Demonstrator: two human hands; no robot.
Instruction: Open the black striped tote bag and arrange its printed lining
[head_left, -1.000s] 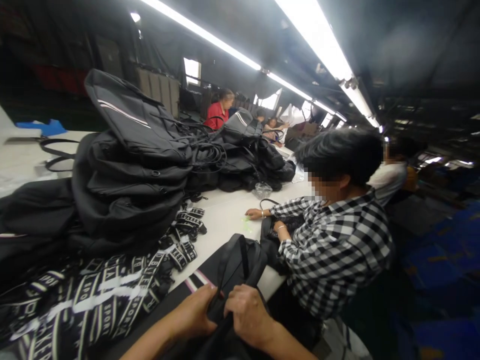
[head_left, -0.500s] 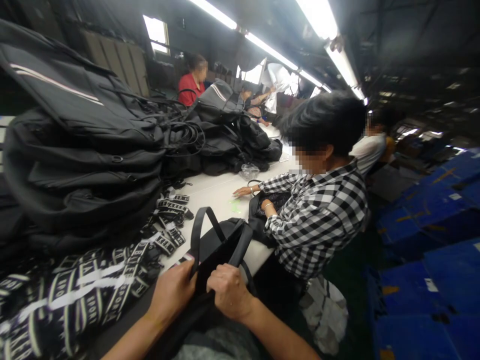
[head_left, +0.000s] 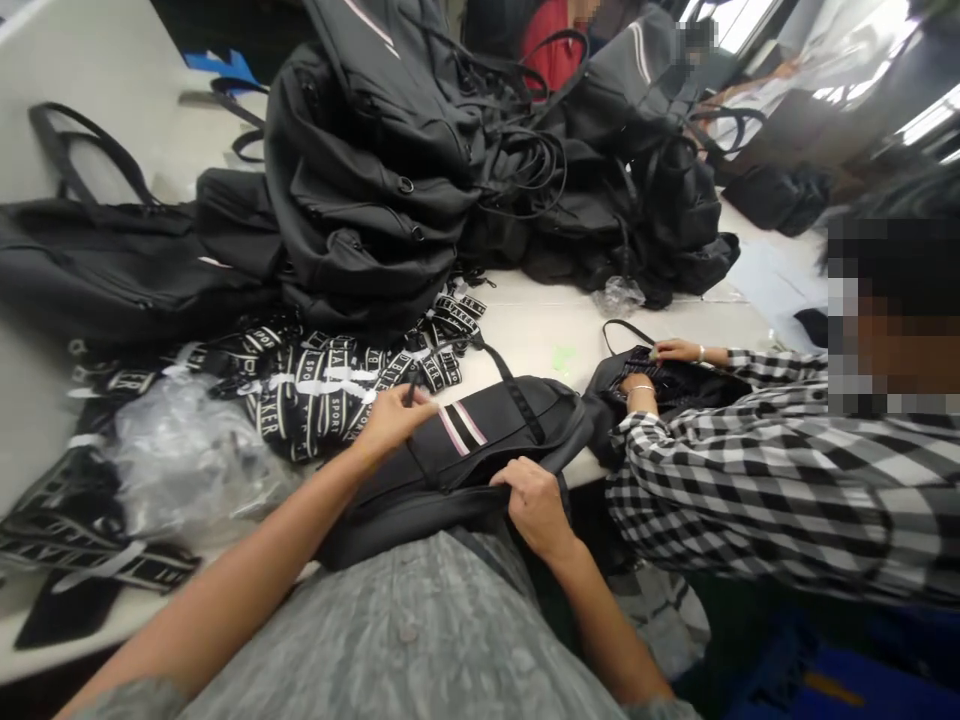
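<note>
A black duffel bag (head_left: 499,410) lies on its side at the table's front edge, against my body. Its striped panel faces up and its mouth is partly open towards me. My left hand (head_left: 394,422) is closed in a pinch on the bag's black carry handle (head_left: 504,368), at the left of the stripes. With bent fingers, my right hand (head_left: 536,505) grips the rim of the bag's opening at the lower right. What lies inside the bag is hidden.
Bundled lettered straps (head_left: 322,395) and clear plastic bags (head_left: 195,465) lie to the left. A pile of black bags (head_left: 367,190) rises behind. At right, a co-worker in a checked shirt (head_left: 720,480) has both hands in another black bag (head_left: 604,385). Blue boxes (head_left: 847,680) stand below.
My view has swung left and down. The bag has tipped from upright to lying with its stripes up. My hands have moved apart, left on the handle, right on the rim.
</note>
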